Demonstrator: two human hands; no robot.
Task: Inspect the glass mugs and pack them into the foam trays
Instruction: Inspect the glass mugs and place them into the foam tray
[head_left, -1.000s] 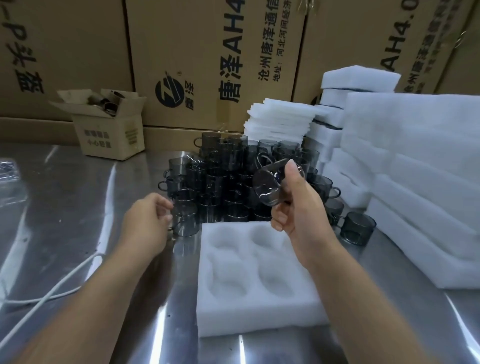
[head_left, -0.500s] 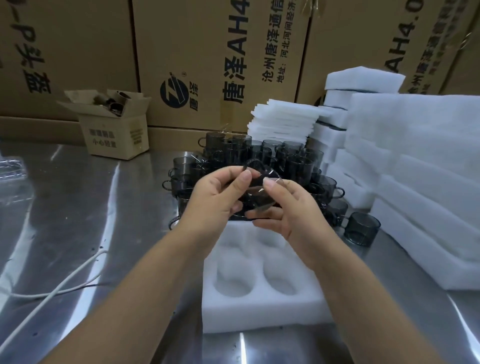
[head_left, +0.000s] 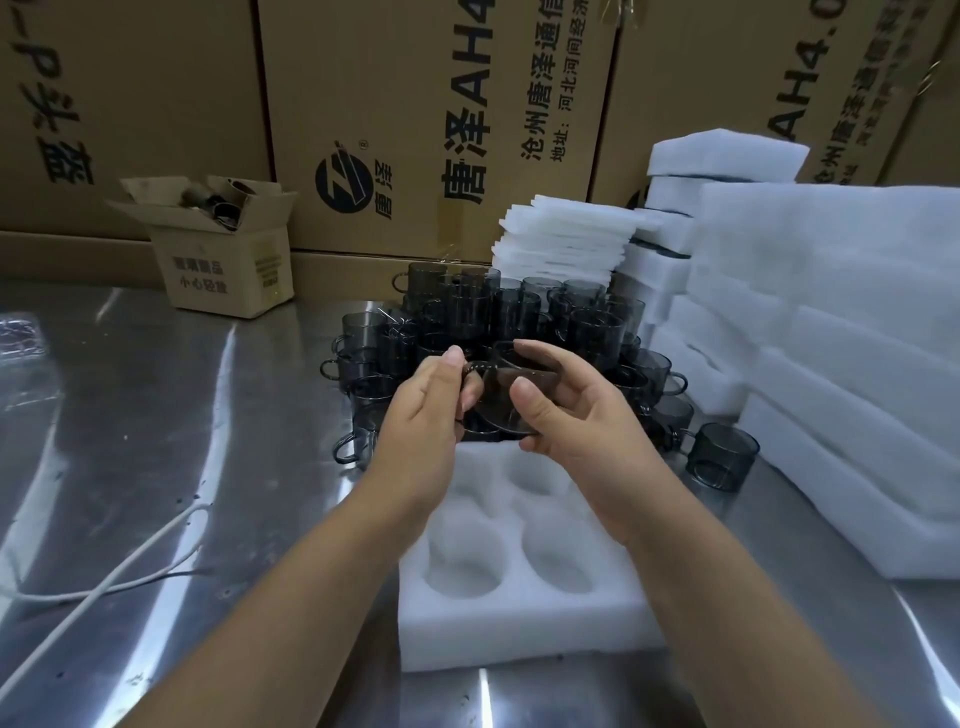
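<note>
A smoky glass mug is held tilted above the far end of a white foam tray. My left hand pinches its handle and left side. My right hand grips its body from the right, thumb across the glass. The tray lies on the steel table just below my hands and its round pockets hold nothing. Behind my hands stands a stacked pile of several dark glass mugs. One single mug stands alone at the right of the pile.
Stacks of white foam trays fill the right side, with a pile of thin foam sheets behind the mugs. A small open carton stands at the back left. A white cable runs over the table at left. Big cardboard boxes close off the back.
My left hand left the mug pile and joined the right hand on the held mug. Both hands then lowered and turned the mug slightly.
</note>
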